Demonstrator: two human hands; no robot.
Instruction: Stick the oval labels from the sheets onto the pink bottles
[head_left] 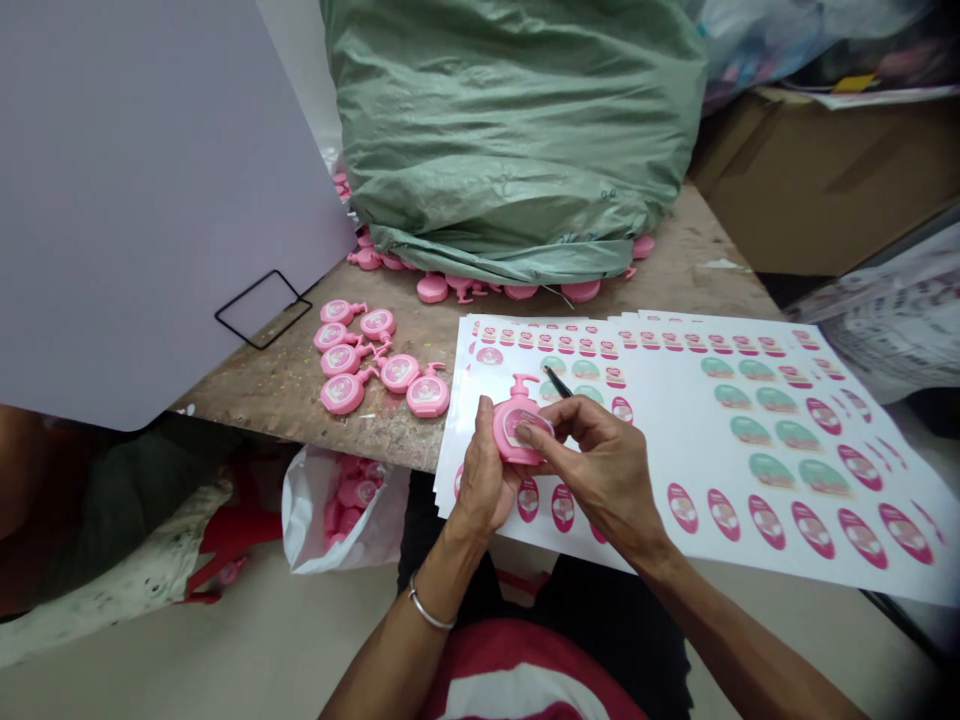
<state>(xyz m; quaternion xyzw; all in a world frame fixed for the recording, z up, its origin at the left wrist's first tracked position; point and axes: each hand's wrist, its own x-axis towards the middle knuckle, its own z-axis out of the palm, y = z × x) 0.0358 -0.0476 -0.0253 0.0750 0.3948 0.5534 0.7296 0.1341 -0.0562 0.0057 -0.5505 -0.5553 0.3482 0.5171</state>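
Observation:
My left hand [484,485] is closed around a pink pump-bottle-shaped plastic piece [516,425], held over the near edge of the sticker sheets [675,440]. My right hand [600,460] pinches dark tweezers [558,381] while its forefinger presses a sticker onto the face of the pink piece. Several finished pink pieces with stickers [375,360] lie on the worn table [420,330] to the left.
A big green plastic sack [510,130] sits at the back with more pink pieces [450,285] under its edge. A white bag of pink pieces [341,505] hangs below the table. A grey board [135,190] leans at left; cardboard boxes [817,180] at right.

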